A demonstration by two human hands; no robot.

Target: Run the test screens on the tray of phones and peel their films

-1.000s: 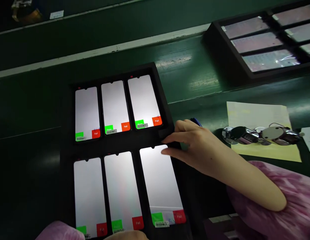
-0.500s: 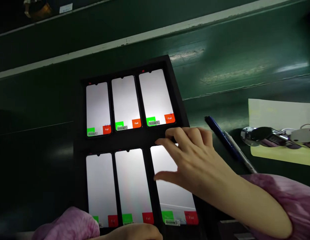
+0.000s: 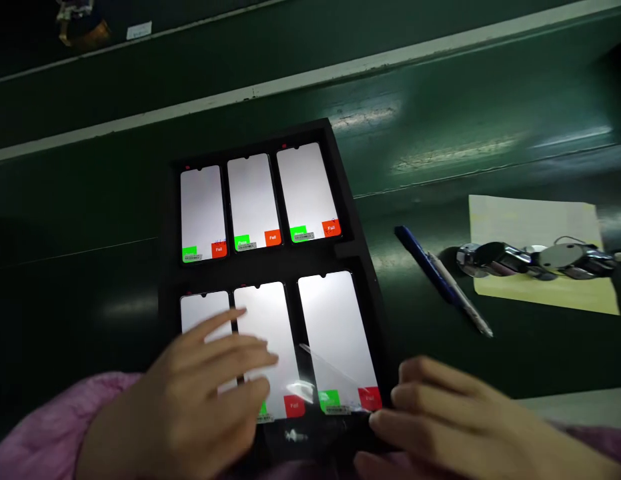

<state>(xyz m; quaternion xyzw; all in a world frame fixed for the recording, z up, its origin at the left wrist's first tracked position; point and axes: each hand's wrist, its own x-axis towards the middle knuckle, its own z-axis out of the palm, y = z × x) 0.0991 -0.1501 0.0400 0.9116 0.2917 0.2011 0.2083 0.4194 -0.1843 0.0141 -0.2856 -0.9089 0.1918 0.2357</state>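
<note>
A black tray [image 3: 355,220] holds several phones in two rows, their screens lit white with green and red boxes at the bottom. My left hand [image 3: 205,393], slightly blurred, hovers over the lower left phone [image 3: 205,307] and lower middle phone [image 3: 265,327], fingers stretched and apart. At the bottom corner of the lower right phone [image 3: 335,333], my right hand [image 3: 440,420] has its fingers closed in a pinch on a clear film [image 3: 300,393]. The film shows only by its edge and reflections, over the phones' lower ends; its full outline cannot be made out.
Right of the tray lie a blue pen [image 3: 425,267] and a clear-barrelled pen [image 3: 463,297]. Beyond them, a shiny metal chain-like object [image 3: 535,260] rests on a yellowish paper sheet [image 3: 545,300]. A pale raised strip [image 3: 190,110] crosses the green bench behind.
My right hand has moved from above the lower right phone down to its bottom corner. My left hand has risen from the bottom edge over the lower left phones. The clear film's reflections now show.
</note>
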